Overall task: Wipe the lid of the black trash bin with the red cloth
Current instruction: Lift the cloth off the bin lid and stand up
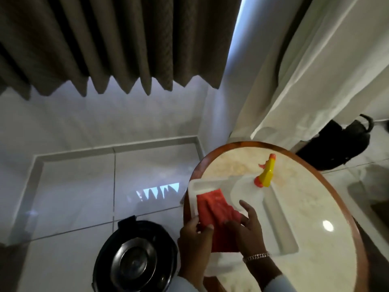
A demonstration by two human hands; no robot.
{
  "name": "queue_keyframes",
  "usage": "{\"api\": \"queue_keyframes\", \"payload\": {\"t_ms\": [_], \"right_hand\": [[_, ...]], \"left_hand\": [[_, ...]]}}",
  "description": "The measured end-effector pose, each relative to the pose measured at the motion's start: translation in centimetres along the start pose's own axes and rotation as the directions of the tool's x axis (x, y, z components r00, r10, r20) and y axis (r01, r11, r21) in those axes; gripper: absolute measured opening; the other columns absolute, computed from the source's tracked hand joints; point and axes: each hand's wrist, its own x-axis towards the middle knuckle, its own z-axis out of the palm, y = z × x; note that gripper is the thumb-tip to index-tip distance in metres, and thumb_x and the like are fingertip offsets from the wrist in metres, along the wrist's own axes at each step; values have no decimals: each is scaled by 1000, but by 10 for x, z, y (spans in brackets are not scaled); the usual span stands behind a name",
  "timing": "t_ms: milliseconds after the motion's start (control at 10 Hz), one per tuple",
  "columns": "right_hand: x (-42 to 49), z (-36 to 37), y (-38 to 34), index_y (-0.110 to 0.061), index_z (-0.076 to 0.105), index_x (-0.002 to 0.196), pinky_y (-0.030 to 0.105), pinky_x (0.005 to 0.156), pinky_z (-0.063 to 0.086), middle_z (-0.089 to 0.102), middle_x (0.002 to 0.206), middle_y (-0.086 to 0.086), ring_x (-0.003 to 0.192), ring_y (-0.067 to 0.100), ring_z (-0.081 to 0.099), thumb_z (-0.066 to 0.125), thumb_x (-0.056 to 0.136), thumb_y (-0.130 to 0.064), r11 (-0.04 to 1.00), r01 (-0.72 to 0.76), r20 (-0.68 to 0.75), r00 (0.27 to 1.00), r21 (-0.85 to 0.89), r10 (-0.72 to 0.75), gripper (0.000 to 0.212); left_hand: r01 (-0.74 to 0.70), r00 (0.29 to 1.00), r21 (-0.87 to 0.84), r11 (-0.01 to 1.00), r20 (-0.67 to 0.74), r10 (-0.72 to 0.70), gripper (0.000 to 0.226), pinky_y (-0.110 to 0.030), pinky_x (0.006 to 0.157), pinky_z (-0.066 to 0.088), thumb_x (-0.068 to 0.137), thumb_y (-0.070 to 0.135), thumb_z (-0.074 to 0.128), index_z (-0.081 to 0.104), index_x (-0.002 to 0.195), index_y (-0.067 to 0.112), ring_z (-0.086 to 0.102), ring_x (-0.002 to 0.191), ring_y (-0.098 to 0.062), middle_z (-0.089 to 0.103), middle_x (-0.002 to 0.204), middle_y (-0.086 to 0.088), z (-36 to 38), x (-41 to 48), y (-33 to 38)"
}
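The red cloth point(212, 209) lies crumpled on a white tray point(280, 224) on the round table. My left hand point(194, 239) pinches the cloth's near left edge. My right hand point(248, 226) presses on its right side, fingers partly spread, with a bracelet at the wrist. The black trash bin point(134, 258) stands on the floor at the lower left of the table, its round shiny lid point(134, 264) facing up, apart from both hands.
A spray bottle point(265, 174) with a yellow and orange head stands on the tray's far end. The round marble-topped table point(315, 207) has a wooden rim. A black bag point(336, 144) lies on the floor behind it. Dark curtains hang at the back, white drapes at right.
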Motion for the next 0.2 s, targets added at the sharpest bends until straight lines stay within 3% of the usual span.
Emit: {"api": "queue_keyframes", "payload": {"t_ms": [100, 200], "right_hand": [[20, -5, 21, -19, 38, 141, 50, 99, 48, 68, 107, 12, 102, 32, 63, 72, 77, 4, 988, -82, 72, 993, -128, 92, 75], [13, 0, 25, -16, 33, 144, 38, 101, 45, 60, 131, 17, 117, 34, 58, 71, 78, -2, 919, 17, 167, 985, -394, 54, 77]], "left_hand": [[22, 988, 77, 997, -152, -10, 26, -37, 91, 49, 85, 11, 57, 69, 108, 10, 64, 101, -30, 73, 106, -13, 2, -3, 2], [-19, 983, 105, 994, -180, 38, 27, -35, 88, 52, 86, 16, 52, 71, 105, 14, 65, 98, -25, 74, 102, -6, -17, -12, 7]]}}
